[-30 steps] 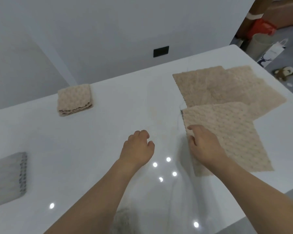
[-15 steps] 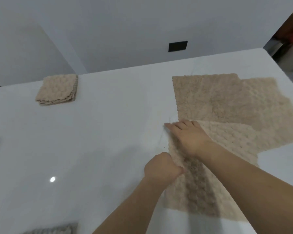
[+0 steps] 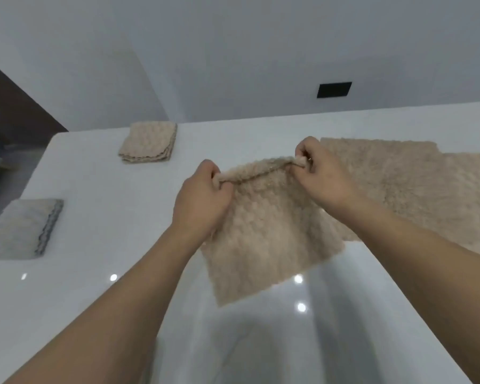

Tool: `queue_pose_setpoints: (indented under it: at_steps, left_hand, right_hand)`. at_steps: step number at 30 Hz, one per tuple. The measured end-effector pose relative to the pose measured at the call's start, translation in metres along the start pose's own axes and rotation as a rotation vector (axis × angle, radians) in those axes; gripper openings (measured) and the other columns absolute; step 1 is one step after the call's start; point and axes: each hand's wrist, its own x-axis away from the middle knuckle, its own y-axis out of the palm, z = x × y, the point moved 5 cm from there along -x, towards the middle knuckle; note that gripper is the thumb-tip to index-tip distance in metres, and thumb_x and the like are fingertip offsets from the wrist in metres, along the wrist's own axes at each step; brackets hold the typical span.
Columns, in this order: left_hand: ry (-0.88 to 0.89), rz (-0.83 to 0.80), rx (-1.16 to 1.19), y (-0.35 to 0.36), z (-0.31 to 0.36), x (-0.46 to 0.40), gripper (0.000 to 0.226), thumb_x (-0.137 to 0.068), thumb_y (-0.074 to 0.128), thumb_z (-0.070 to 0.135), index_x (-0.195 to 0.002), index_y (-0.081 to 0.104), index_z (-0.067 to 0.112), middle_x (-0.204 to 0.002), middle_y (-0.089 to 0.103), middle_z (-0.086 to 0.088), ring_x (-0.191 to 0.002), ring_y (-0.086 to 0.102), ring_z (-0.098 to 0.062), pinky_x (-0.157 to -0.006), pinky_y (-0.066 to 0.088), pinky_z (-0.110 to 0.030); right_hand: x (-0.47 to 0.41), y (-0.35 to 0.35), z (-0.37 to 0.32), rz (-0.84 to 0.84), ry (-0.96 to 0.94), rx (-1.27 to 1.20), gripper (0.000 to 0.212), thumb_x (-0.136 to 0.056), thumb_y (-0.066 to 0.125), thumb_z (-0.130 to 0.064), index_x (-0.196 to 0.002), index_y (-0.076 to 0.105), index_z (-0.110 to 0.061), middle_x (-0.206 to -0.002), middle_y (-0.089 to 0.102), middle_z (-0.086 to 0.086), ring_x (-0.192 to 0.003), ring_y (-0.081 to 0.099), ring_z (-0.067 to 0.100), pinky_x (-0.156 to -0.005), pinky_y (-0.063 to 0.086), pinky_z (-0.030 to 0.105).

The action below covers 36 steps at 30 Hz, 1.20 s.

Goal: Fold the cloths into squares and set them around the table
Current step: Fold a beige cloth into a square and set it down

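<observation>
A beige textured cloth [image 3: 266, 234] hangs in the air above the white table [image 3: 117, 231], held by its top edge. My left hand [image 3: 203, 198] pinches the top left corner and my right hand [image 3: 322, 176] pinches the top right corner. Behind it, more beige cloths [image 3: 416, 189] lie flat and unfolded on the table's right side. A folded beige square [image 3: 148, 142] sits at the far left edge. A folded grey square [image 3: 22, 228] rests at the left edge, nearer to me.
A white wall with a black wall plate [image 3: 334, 90] stands behind the table. The glossy tabletop reflects ceiling lights near the front. A dark area [image 3: 9, 112] lies beyond the table's far left corner.
Both hands have gripped the near beige cloth by one edge and lifted it off the table. The camera has swung left and the folded squares now sit further into view.
</observation>
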Motion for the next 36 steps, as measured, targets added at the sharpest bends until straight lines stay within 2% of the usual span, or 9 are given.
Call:
queue_pose_setpoints:
  at_steps: [4, 8, 11, 15, 18, 23, 28, 31, 36]
  left_hand:
    - [0.329, 0.329, -0.105, -0.059, 0.023, 0.008, 0.008, -0.083, 0.051, 0.015, -0.089, 0.048, 0.019, -0.081, 0.053, 0.005, -0.069, 0.047, -0.017, -0.059, 0.041, -0.035]
    - [0.523, 0.338, -0.228, -0.062, 0.016, 0.027, 0.011, -0.081, 0.054, 0.014, -0.09, 0.05, 0.018, -0.079, 0.052, 0.005, -0.066, 0.046, -0.018, -0.055, 0.042, -0.036]
    - [0.531, 0.175, -0.258, -0.027, -0.014, 0.048, 0.01, -0.084, 0.053, 0.022, -0.093, 0.047, 0.022, -0.072, 0.052, 0.006, -0.064, 0.05, -0.017, -0.055, 0.04, -0.032]
    - [0.479, -0.187, -0.309, 0.044, -0.062, 0.09, 0.013, -0.094, 0.049, 0.038, -0.101, 0.048, 0.027, -0.07, 0.059, 0.006, -0.066, 0.056, -0.015, -0.058, 0.043, -0.032]
    - [0.418, -0.383, -0.304, 0.072, -0.08, 0.121, 0.018, -0.092, 0.049, 0.035, -0.077, 0.05, 0.026, -0.073, 0.057, 0.007, -0.068, 0.053, -0.015, -0.061, 0.041, -0.033]
    - [0.396, -0.426, -0.215, 0.082, -0.093, 0.207, 0.019, -0.092, 0.052, 0.037, -0.077, 0.056, 0.027, -0.073, 0.059, 0.012, -0.065, 0.052, -0.009, -0.062, 0.041, -0.028]
    - [0.338, -0.62, -0.051, 0.079, -0.083, 0.261, 0.024, -0.091, 0.059, 0.034, -0.072, 0.056, 0.021, -0.058, 0.051, 0.015, -0.051, 0.042, -0.007, -0.051, 0.036, -0.021]
    - [0.345, -0.544, -0.05, 0.072, -0.078, 0.266, 0.024, -0.091, 0.06, 0.035, -0.073, 0.057, 0.019, -0.06, 0.051, 0.016, -0.052, 0.043, -0.006, -0.052, 0.037, -0.02]
    - [0.311, -0.167, -0.055, 0.052, -0.084, 0.22, 0.017, -0.089, 0.06, 0.037, -0.084, 0.065, 0.021, -0.076, 0.062, 0.009, -0.067, 0.054, -0.009, -0.065, 0.044, -0.029]
  right_hand:
    - [-0.011, -0.008, -0.037, 0.133, -0.031, -0.184, 0.007, -0.091, 0.055, -0.018, -0.094, 0.058, -0.024, -0.082, 0.06, -0.009, -0.061, 0.05, -0.003, -0.054, 0.04, 0.011]
    - [0.002, -0.005, -0.041, 0.263, -0.059, -0.209, 0.011, -0.088, 0.051, -0.015, -0.084, 0.061, -0.02, -0.069, 0.048, -0.014, -0.057, 0.043, 0.002, -0.054, 0.034, 0.015]
    - [0.027, 0.016, -0.022, 0.274, -0.094, -0.176, 0.013, -0.083, 0.048, -0.011, -0.08, 0.059, -0.018, -0.071, 0.049, -0.014, -0.061, 0.045, 0.002, -0.059, 0.034, 0.02]
    - [0.078, 0.062, 0.013, 0.007, -0.19, 0.038, 0.021, -0.08, 0.048, -0.006, -0.08, 0.065, -0.018, -0.069, 0.063, -0.015, -0.054, 0.047, 0.001, -0.054, 0.037, 0.021]
    - [0.12, 0.07, 0.03, -0.007, -0.203, 0.101, 0.02, -0.078, 0.048, -0.008, -0.076, 0.065, -0.02, -0.059, 0.057, -0.026, -0.05, 0.044, 0.0, -0.053, 0.035, 0.024]
    - [0.218, 0.065, 0.044, -0.142, -0.128, 0.136, 0.022, -0.081, 0.047, -0.006, -0.078, 0.066, -0.016, -0.052, 0.055, -0.022, -0.048, 0.048, -0.002, -0.046, 0.033, 0.01]
    - [0.261, 0.042, 0.063, -0.228, 0.038, 0.188, 0.017, -0.084, 0.05, -0.009, -0.083, 0.067, -0.008, -0.064, 0.061, -0.001, -0.057, 0.051, 0.016, -0.052, 0.041, 0.025]
    - [0.265, 0.038, 0.072, -0.257, 0.109, 0.179, 0.018, -0.086, 0.051, -0.01, -0.088, 0.067, -0.003, -0.069, 0.062, 0.003, -0.061, 0.051, 0.02, -0.052, 0.04, 0.027]
    - [0.232, 0.04, 0.072, -0.114, 0.063, 0.288, 0.017, -0.088, 0.049, -0.016, -0.089, 0.064, -0.007, -0.08, 0.063, 0.003, -0.069, 0.055, 0.018, -0.06, 0.044, 0.03]
